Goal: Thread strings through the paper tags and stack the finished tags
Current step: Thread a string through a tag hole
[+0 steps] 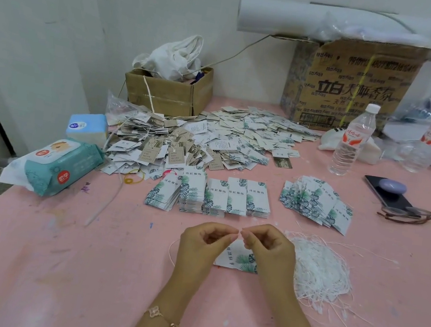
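Your pink desk carried, at its far right corner, a big carton printed 立白大师香氛. A wide heap of loose tags spread along the far edge, with brown ones reading HIGH END WORK CLOTHES on its left. Near the front edge, right of your hands, lay a tangled bundle of white strings. Mid-desk stood a row of leaf-printed tag stacks, each marked 伟宸服饰, and to their right a fanned pile of strung tags.

Your left hand and right hand met above one tag lying flat near the front edge, each with thumb and forefinger pinched, tips almost touching. The left gripped a thin string looping out beside it. What the right pinched was too small to tell.
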`<state>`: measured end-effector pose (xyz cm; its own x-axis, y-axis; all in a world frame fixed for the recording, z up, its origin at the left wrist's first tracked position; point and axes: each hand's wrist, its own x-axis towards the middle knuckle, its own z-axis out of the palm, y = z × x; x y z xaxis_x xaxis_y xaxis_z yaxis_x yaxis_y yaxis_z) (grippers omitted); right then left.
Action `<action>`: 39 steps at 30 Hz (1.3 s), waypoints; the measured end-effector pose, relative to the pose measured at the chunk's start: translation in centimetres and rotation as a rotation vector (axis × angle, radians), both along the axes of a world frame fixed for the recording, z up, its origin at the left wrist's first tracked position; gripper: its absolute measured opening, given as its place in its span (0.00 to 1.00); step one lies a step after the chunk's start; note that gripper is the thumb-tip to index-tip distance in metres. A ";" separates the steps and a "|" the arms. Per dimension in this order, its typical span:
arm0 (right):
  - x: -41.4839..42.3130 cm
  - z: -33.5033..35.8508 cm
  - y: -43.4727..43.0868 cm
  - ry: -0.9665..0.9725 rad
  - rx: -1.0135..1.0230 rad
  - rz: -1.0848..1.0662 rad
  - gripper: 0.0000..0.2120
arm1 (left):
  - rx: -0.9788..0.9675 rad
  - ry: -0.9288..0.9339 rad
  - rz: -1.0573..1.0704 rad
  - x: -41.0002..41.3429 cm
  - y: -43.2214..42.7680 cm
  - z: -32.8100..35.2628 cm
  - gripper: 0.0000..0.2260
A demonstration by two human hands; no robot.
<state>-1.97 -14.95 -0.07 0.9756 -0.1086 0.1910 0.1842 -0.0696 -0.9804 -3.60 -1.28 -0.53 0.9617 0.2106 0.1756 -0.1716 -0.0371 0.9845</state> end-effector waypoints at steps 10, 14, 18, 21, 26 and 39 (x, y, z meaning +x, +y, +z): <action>0.0 -0.2 0.1 -0.019 -0.029 0.053 0.10 | 0.030 -0.027 -0.034 0.2 0.2 -0.6 0.05; -0.1 -0.2 0.1 -0.022 -0.029 0.063 0.10 | 0.059 -0.038 -0.026 0.3 0.1 -0.8 0.05; -0.1 -0.1 0.2 -0.003 -0.027 0.079 0.07 | 0.049 -0.034 -0.016 0.4 0.1 -0.9 0.07; 0.0 -0.1 0.2 0.016 -0.024 0.066 0.07 | 0.060 -0.031 -0.034 0.4 0.1 -0.9 0.05; -0.1 0.0 0.0 0.015 0.020 0.076 0.04 | 0.068 -0.033 -0.022 0.4 0.0 -0.8 0.06; -0.1 0.4 -0.1 0.059 0.090 0.110 0.03 | 0.036 -0.051 0.021 0.5 0.3 -0.8 0.08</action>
